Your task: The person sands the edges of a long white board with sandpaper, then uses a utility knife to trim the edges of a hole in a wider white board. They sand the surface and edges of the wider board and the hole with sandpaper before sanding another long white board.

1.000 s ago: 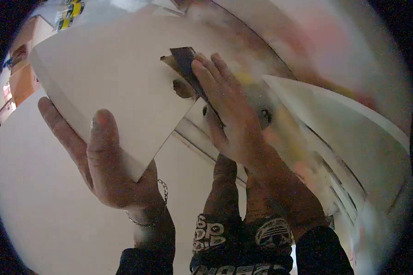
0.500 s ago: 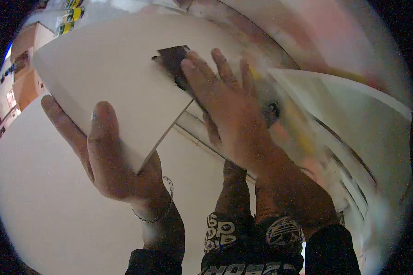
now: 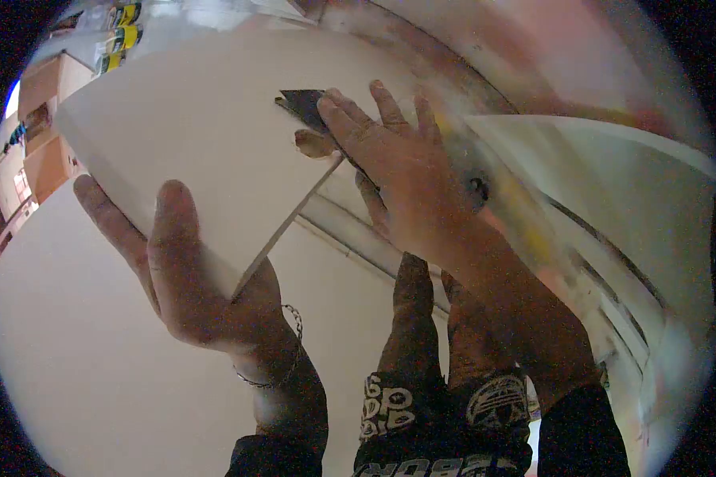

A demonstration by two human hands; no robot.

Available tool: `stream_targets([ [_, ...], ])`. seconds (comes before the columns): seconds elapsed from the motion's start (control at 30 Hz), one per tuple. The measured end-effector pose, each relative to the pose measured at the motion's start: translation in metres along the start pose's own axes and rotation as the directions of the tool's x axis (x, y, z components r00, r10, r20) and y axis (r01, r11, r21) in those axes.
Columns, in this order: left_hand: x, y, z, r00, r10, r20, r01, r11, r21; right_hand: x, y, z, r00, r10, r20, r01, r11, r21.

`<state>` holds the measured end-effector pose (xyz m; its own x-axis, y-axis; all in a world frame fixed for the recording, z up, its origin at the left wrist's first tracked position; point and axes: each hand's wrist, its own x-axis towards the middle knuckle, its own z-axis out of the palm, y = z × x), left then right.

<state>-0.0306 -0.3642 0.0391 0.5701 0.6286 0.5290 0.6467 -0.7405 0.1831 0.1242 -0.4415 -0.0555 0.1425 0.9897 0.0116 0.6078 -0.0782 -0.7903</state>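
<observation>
A white flat panel [image 3: 215,119] slants across the upper left of the head view. My left hand [image 3: 191,286] grips its lower left corner, thumb on top and other fingers along or under the edge. Near the panel's right edge, my right hand [image 3: 398,167] presses a dark, thin sheet-like piece [image 3: 302,107] against the surface, fingers partly spread over it. A small brownish patch, perhaps a fingertip, shows just below the dark piece. What lies beneath my right palm is hidden.
Below the panel lies a large white surface [image 3: 119,381], with a pale rail [image 3: 350,238] crossing behind my hands. A curved pale panel [image 3: 612,175] stands at right. Brown boxes [image 3: 44,95] and yellow-and-black items [image 3: 127,36] are at upper left. My legs show below.
The dark piece has shifted slightly and looks narrower, with the brownish patch now visible below it. My right hand has moved a little; my left hand keeps its hold.
</observation>
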Motion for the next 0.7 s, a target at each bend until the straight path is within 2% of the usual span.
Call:
stream_targets([
  [0.03, 0.004, -0.002, 0.004, 1.0, -0.005, -0.024, 0.005, 1.0, -0.017, 0.005, -0.003, -0.006, 1.0, -0.007, -0.008, 0.007, 1.0, -0.007],
  [0.1, 0.002, -0.004, 0.004, 1.0, -0.014, -0.023, 0.014, 1.0, 0.012, 0.003, -0.017, -0.018, 0.994, -0.062, 0.09, 0.058, 0.997, 0.045],
  [0.2, 0.01, 0.003, 0.005, 0.998, -0.048, -0.026, 0.049, 0.998, 0.032, 0.009, -0.008, -0.018, 0.996, -0.059, 0.073, 0.053, 0.994, 0.091],
  [0.3, 0.011, 0.003, 0.007, 0.994, -0.092, -0.054, 0.091, 0.996, -0.01, 0.01, -0.022, -0.031, 0.984, -0.119, 0.132, 0.115, 0.993, 0.041],
  [0.37, -0.023, -0.007, 0.0, 0.991, -0.119, -0.063, 0.117, 0.992, -0.039, -0.008, -0.019, 0.005, 0.986, -0.14, 0.088, 0.141, 0.99, -0.004],
  [0.43, -0.02, -0.009, 0.0, 0.991, -0.119, -0.065, 0.115, 0.991, -0.061, -0.006, -0.021, 0.002, 0.986, -0.161, 0.048, 0.163, 0.986, -0.041],
  [0.5, 0.045, 0.016, 0.015, 0.987, -0.142, -0.078, 0.133, 0.986, -0.102, 0.028, -0.011, -0.059, 0.984, -0.144, 0.102, 0.148, 0.988, -0.033],
  [0.53, 0.047, 0.018, 0.015, 0.981, -0.176, -0.087, 0.162, 0.976, -0.149, 0.029, -0.009, -0.06, 0.983, -0.154, 0.103, 0.158, 0.987, -0.028],
  [0.6, 0.045, 0.018, 0.01, 0.983, -0.17, -0.069, 0.161, 0.979, -0.124, 0.026, -0.007, -0.06, 0.98, -0.136, 0.148, 0.137, 0.991, 0.005],
  [0.63, -0.03, -0.013, 0.002, 0.986, -0.158, -0.053, 0.151, 0.982, -0.111, -0.011, -0.015, 0.011, 0.98, -0.128, 0.153, 0.13, 0.991, -0.007],
  [0.7, -0.039, -0.017, 0.007, 0.985, -0.155, -0.078, 0.146, 0.983, -0.11, -0.013, -0.011, 0.017, 0.972, -0.095, 0.214, 0.099, 0.995, -0.008],
])
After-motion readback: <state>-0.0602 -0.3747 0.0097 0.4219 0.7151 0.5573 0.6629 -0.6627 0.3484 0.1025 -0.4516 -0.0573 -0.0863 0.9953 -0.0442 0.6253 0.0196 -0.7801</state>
